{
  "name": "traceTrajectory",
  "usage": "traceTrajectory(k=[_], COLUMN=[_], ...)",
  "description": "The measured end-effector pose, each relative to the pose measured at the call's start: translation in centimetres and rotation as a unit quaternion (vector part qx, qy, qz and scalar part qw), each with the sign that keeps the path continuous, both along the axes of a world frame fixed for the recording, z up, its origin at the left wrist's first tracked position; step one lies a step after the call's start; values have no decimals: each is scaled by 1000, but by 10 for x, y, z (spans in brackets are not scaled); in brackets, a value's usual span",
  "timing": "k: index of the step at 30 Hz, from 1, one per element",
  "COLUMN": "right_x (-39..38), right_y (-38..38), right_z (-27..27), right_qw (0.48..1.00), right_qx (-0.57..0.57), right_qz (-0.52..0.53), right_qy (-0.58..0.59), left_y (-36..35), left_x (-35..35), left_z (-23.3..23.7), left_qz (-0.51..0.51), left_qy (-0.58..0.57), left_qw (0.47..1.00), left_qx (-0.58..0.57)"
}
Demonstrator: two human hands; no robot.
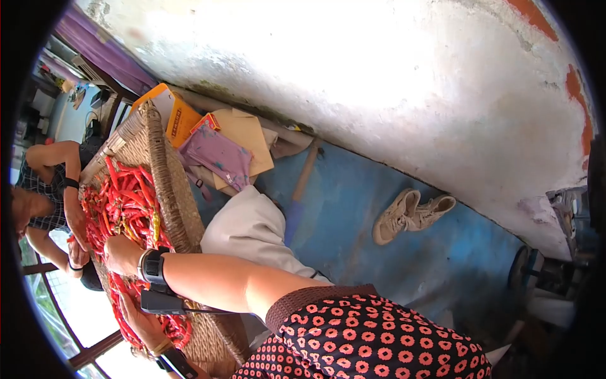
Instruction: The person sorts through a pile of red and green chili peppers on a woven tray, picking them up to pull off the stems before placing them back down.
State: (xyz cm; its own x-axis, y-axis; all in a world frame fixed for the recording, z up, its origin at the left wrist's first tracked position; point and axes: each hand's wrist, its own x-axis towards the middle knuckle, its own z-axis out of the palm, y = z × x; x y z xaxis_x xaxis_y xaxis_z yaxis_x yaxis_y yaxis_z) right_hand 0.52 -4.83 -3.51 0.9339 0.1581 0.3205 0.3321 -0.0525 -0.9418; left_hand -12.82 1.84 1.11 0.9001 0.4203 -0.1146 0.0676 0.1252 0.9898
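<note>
Red chili peppers (129, 199) fill a large woven basket (167, 183), with a few yellowish ones among them. My right hand (123, 255) is over the middle of the pile, its fingers curled down into the peppers; whatever they hold is hidden. Lower in the view, my left hand (141, 321) lies against the chilies near the basket's near side, with its fingers stretched out. Dark bands circle both my wrists, and a black box-shaped device (161, 302) with a cable hangs at the right forearm.
Across the basket a person (53, 183) in a checked top has both hands at the peppers. A yellow box (173, 117), a purple pouch (218, 155) and cardboard lie beside the basket. Beige shoes (410, 216) stand on the blue floor (341, 189) along the white wall (404, 95).
</note>
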Motion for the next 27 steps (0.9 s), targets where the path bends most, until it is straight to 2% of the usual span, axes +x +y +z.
traceTrajectory(k=[2,3,4,5,6,7,8,9,10,11,12,13,14,17,18,20,22,23,25,26,27], right_x=[5,0,-5,-14,-21,-17,-25,-32,-35,-29,-28,-26,-21,-8,-12,-18,-18,-18,-22,-24,-25], right_y=[21,10,5,-13,-27,-16,-32,-49,-67,-62,-68,-78,-89,-98,-106,-111,-111,-113,-119,-121,-120], right_z=[-8,-1,3,6,17,11,22,30,43,36,33,40,47,44,54,60,55,55,63,67,70], right_qw=[1000,999,999,997,993,988,989,996,996,994,991,987,981,938,919,906,919,923,920,928,927], right_qx=[-11,-31,19,56,97,65,29,80,57,58,96,104,112,260,291,319,296,283,265,241,246], right_qz=[-7,14,10,17,32,-14,-2,33,60,66,67,67,62,73,76,81,78,77,86,84,80], right_qy=[-16,-36,-34,-47,-67,-140,-148,-28,46,66,59,100,144,218,255,265,248,251,275,270,270], left_y=[-1,4,10,1,-5,-8,-6,-39,-38,-39,-38,-33,-30,-9,-3,6,28,32,41,59,51], left_x=[-1,-1,-2,-7,-10,-17,-10,-14,-17,-15,-16,-16,-16,-12,-8,6,32,45,62,61,48], left_z=[1,1,3,1,4,3,4,11,24,21,23,22,28,26,29,37,29,23,6,-5,-1], left_qz=[18,-18,-51,-48,-112,-163,-42,11,-80,-60,-58,-52,-70,-76,-99,-114,-97,-89,24,-37,-95], left_qy=[11,10,8,-31,-35,-18,58,-12,26,17,38,52,83,138,164,160,64,60,-90,-27,6], left_qw=[1000,1000,999,988,933,893,996,966,952,966,989,992,989,982,969,964,986,987,964,899,861], left_qx=[4,3,4,147,339,419,51,259,295,250,131,101,101,102,157,180,123,117,249,436,499])
